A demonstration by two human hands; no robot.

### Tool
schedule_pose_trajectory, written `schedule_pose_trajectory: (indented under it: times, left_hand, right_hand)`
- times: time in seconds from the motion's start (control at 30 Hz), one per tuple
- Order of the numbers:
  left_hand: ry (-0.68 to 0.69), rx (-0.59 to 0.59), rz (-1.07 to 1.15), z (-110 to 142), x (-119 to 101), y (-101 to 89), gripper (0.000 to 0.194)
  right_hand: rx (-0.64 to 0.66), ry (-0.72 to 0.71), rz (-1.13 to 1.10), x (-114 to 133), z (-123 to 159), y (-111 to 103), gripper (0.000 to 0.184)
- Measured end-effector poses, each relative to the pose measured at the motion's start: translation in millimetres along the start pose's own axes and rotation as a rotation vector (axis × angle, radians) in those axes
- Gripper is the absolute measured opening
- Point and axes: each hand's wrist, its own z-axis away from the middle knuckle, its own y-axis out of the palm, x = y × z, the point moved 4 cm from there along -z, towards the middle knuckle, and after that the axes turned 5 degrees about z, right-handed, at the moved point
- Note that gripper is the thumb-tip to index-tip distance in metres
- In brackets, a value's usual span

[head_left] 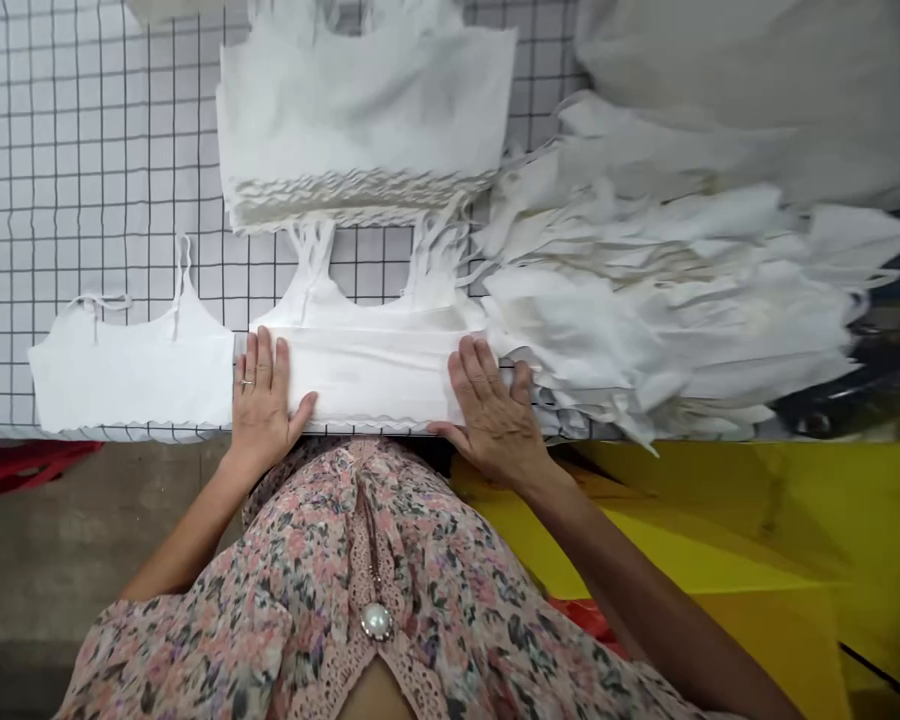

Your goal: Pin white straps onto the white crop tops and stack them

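I have both bare hands down on the white cloth camisole [375, 375] at the table's near edge, directly in front of the wearer, its wavy hem toward the body. The left hand [262, 405], with a thin ring [247, 382] on one finger, lies on the camisole's left end, fingers straight and close together, thumb spread inward. The right hand [499, 420] rests on the other end, palm down, fingers extended, little finger set apart, thumb pointing inward along the hem. Neither hand is closed around anything; I read both as flat and spread, touching the cloth without pinching it. Several thin white straps [311, 250] run from the camisole's top toward a neat stack of white garments with ruffled-looking lower edges [367, 110] behind it. I cannot tell how many layers lie under the hands. Just left of the left hand, a second white camisole with thin looped straps [135, 375] is laid out flat on the white cloth with a black grid [37, 200]. Beside the right hand I see a loose, rumpled heap of white garments [667, 300], reaching well across the table.
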Motion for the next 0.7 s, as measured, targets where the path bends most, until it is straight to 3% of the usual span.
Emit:
schedule_pose_trajectory:
  times: [0.1,0.17,0.23,0.33,0.43,0.53,0.7]
  left_hand:
    - [0.029,-0.023,-0.011,-8,-2,-9.2,0.089]
    - [0.054,-0.069,0.01,-22,-9,-24.3,0.078]
    - [0.095,-0.1,0.095,-45,-21,-42.5,0.062]
    - [0.15,-0.058,0.3,-84,-43,-61.7,0.037]
    - [0.142,0.039,0.463,-117,-58,-63.6,0.024]
    - [0.124,0.148,0.531,-138,-65,-53.7,0.021]
    - [0.086,0.23,0.565,-160,-66,-37.2,0.02]
  right_hand:
    - [-0.207,-0.033,-0.106,-22,-24,-29,0.062]
    - [-0.373,0.0,-0.176,-46,-55,-51,0.041]
    - [-0.424,0.023,-0.209,-74,-95,-65,0.026]
    - [-0.334,-0.056,-0.268,-108,-153,-67,0.027]
    - [-0.172,-0.168,-0.289,-129,-183,-56,0.031]
    - [-0.071,-0.232,-0.249,-141,-186,-45,0.036]
    - [-0.054,-0.248,-0.189,-144,-176,-33,0.028]
